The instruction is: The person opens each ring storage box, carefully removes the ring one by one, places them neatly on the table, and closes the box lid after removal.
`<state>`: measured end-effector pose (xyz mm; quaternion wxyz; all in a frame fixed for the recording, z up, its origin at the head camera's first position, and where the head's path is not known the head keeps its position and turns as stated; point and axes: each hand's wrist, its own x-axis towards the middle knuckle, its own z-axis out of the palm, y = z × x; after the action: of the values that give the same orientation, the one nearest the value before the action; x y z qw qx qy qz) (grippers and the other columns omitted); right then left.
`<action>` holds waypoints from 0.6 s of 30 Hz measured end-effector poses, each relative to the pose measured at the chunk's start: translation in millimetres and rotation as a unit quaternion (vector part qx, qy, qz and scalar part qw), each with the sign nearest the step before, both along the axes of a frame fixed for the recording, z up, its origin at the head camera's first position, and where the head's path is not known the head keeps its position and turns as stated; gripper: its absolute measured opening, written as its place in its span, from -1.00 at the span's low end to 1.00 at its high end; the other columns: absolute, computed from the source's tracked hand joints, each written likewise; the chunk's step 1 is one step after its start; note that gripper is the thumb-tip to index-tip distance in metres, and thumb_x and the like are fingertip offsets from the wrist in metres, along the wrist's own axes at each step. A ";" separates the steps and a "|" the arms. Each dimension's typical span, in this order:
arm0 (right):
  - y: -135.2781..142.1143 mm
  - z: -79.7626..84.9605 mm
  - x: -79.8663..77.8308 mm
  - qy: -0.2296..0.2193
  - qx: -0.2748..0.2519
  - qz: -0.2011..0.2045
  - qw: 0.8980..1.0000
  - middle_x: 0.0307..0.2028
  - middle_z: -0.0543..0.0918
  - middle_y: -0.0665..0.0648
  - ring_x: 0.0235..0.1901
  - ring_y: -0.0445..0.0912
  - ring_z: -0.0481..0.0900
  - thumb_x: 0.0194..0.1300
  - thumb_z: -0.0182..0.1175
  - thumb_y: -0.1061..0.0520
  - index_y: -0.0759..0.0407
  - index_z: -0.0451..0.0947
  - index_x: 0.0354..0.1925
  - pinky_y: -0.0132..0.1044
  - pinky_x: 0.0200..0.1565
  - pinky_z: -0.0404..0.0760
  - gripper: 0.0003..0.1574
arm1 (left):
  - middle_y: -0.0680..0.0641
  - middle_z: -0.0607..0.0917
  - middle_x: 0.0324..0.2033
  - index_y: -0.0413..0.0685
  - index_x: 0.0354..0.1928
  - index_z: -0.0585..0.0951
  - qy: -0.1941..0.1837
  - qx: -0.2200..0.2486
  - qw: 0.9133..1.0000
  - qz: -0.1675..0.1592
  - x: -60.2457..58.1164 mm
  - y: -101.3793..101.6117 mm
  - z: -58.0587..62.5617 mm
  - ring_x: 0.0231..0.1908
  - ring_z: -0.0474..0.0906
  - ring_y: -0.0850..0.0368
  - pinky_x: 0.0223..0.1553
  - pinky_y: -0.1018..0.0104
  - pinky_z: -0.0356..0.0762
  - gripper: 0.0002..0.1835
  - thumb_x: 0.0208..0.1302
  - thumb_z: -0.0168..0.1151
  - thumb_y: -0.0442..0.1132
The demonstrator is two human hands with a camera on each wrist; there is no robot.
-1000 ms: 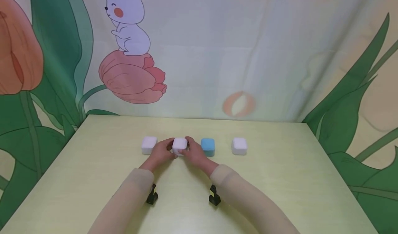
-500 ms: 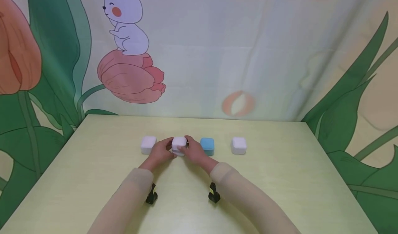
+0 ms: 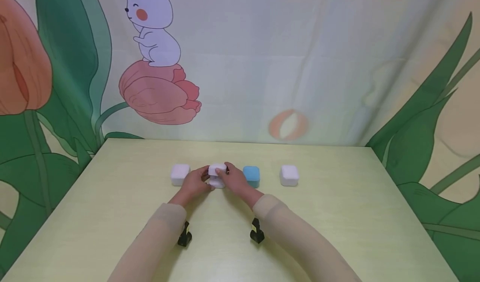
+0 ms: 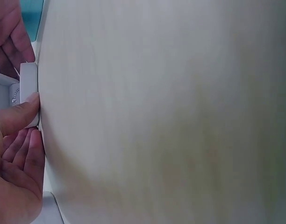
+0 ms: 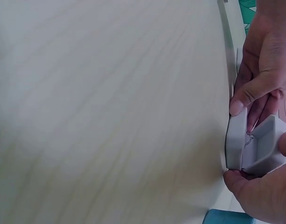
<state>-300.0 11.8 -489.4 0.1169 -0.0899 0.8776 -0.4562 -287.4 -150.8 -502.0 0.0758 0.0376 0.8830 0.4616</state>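
Observation:
Both hands are on a small white jewelry box (image 3: 216,183), whose hinged lid (image 3: 217,169) is tilted up from the base. My left hand (image 3: 194,183) grips the base, with the thumb on its front in the left wrist view. On the other side, my right hand (image 3: 237,180) pinches the raised lid with its thumb, while another finger touches the base's corner. A fine silvery chain (image 5: 249,139) shows between lid and base in the right wrist view; the rest of the contents is hidden.
In the same row on the pale table (image 3: 322,223) stand a white box (image 3: 181,174) at left, a blue box (image 3: 251,176) just right of my right hand, and another white box (image 3: 289,175) farther right. A printed curtain (image 3: 240,65) hangs behind the table.
The jewelry box's lid has swung up and back from the base under my right thumb. My left hand has stayed in place, and the other boxes have not moved.

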 end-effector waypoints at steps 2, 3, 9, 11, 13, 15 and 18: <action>-0.1 0.2 -0.5 0.000 -0.004 -0.003 1.000 0.44 0.43 0.39 0.44 0.21 0.42 0.61 -0.05 -0.13 0.37 0.17 0.52 0.07 0.46 0.44 -0.20 | -0.41 0.44 0.40 -0.50 0.47 0.23 -0.001 -0.002 1.000 0.001 0.4 0.8 0.3 0.41 0.43 -0.26 0.45 -0.02 0.42 -0.19 0.19 0.33 -0.52; -0.1 0.1 -0.9 0.000 -0.006 -0.005 1.000 0.44 0.42 0.38 0.44 0.21 0.41 0.61 -0.06 -0.13 0.37 0.17 0.52 0.07 0.46 0.43 -0.20 | -0.41 0.44 0.40 -0.50 0.47 0.23 -0.002 -0.002 1.000 0.001 0.4 1.2 0.7 0.41 0.43 -0.26 0.45 -0.02 0.42 -0.19 0.19 0.33 -0.52; -1.6 -0.7 -5.0 -0.006 -0.016 -0.021 1.000 0.47 0.40 0.36 0.48 0.20 0.37 0.61 -0.08 -0.14 0.35 0.18 0.52 0.06 0.48 0.41 -0.21 | -0.40 0.44 0.41 -0.48 0.48 0.22 -0.005 -0.007 1.000 0.003 -0.7 1.8 2.4 0.42 0.43 -0.24 0.46 -0.02 0.41 -0.18 0.21 0.34 -0.49; -1.7 -0.9 -5.8 -0.013 -0.020 -0.025 0.999 0.48 0.38 0.35 0.49 0.20 0.34 0.61 -0.07 -0.16 0.33 0.18 0.53 0.06 0.50 0.39 -0.20 | -0.40 0.44 0.40 -0.48 0.48 0.22 -0.005 -0.009 1.000 0.004 -0.8 1.8 2.3 0.42 0.43 -0.24 0.46 -0.02 0.40 -0.18 0.21 0.34 -0.48; -1.9 -1.2 -6.5 -0.021 -0.027 -0.031 0.999 0.49 0.37 0.33 0.51 0.19 0.32 0.60 -0.06 -0.17 0.31 0.19 0.53 0.06 0.51 0.37 -0.19 | -0.39 0.44 0.41 -0.48 0.48 0.22 -0.005 -0.008 1.000 0.004 -0.8 1.6 2.2 0.42 0.43 -0.24 0.47 -0.02 0.39 -0.18 0.21 0.35 -0.48; -1.7 -1.7 -7.2 -0.026 -0.035 -0.037 0.998 0.50 0.36 0.32 0.52 0.19 0.30 0.60 -0.05 -0.19 0.30 0.20 0.53 0.06 0.52 0.36 -0.19 | -0.40 0.44 0.40 -0.48 0.48 0.22 -0.004 -0.012 1.000 0.003 -0.7 0.7 1.8 0.42 0.43 -0.24 0.47 -0.03 0.40 -0.18 0.21 0.35 -0.47; -1.7 -2.6 -7.2 -0.033 -0.052 -0.041 0.997 0.51 0.34 0.33 0.54 0.21 0.26 0.60 -0.07 -0.20 0.30 0.19 0.54 0.07 0.55 0.31 -0.18 | -0.39 0.45 0.40 -0.48 0.48 0.23 -0.004 -0.013 1.000 0.006 -1.0 -0.9 0.1 0.41 0.44 -0.24 0.46 -0.03 0.40 -0.18 0.21 0.36 -0.47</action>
<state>-307.2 10.1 -492.0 0.1224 -0.0451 0.8512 -0.5084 -288.4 -151.7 -502.0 0.0774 0.0296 0.8887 0.4508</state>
